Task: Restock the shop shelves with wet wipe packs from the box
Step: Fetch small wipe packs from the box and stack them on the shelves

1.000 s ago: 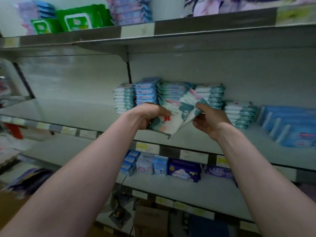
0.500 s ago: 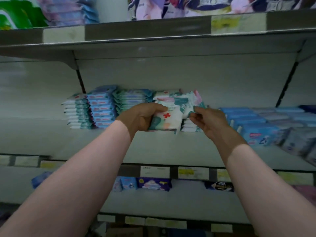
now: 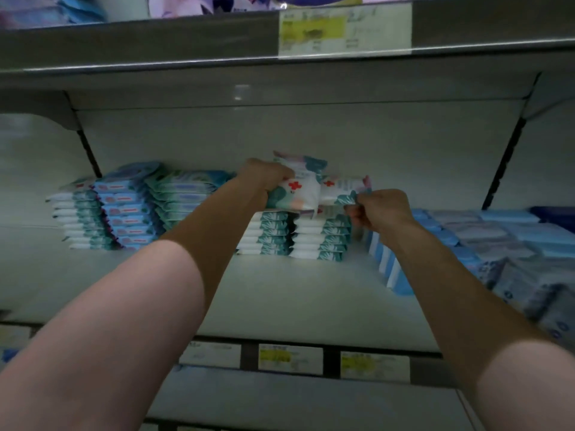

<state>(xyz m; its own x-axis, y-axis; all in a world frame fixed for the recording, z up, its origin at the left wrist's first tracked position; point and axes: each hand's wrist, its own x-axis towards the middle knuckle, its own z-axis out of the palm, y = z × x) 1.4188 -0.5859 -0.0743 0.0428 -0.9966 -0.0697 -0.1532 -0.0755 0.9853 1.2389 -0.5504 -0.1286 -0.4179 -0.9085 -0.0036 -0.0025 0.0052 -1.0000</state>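
Held wet wipe packs [image 3: 298,194]: white with teal leaf print and a red cross. Stacked packs [image 3: 320,237] at 6 o'clock beneath them: white and teal. Stack [image 3: 127,209] at 9 o'clock: light blue, red label. Shelf [image 3: 280,293]: pale grey-white.

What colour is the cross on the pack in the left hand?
Red, on a white pack with teal leaf print, gripped by the left hand. Head view.

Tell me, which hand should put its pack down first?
Probably the right hand: its wipe pack sits just above the right stack. The left hand holds a bundle higher up.
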